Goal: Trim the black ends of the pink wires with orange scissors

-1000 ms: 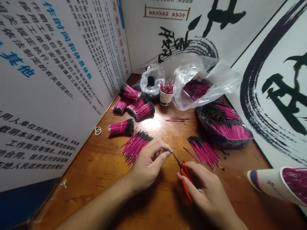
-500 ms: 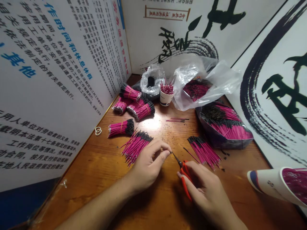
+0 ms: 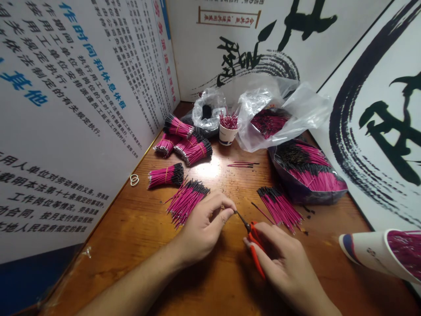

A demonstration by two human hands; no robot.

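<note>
On a warm-brown varnished wooden surface point(image 3: 329, 267), the left hand point(image 3: 201, 232) pinches a single thin wire point(image 3: 241, 218) between thumb and forefinger. Its dark end meets the narrow black tips of orange-handled scissors point(image 3: 255, 245), held firmly in the curled right hand point(image 3: 284, 259). The step in hand appears to be work on that wire's end, which calls for a steady pinch. A loose fan of slender magenta wires with black ends point(image 3: 187, 202) lies just left of the hands, and a matching fan point(image 3: 280, 209) lies just right. Rubber-banded magenta bundles point(image 3: 166, 177) sit toward the upper left of the frame.
</note>
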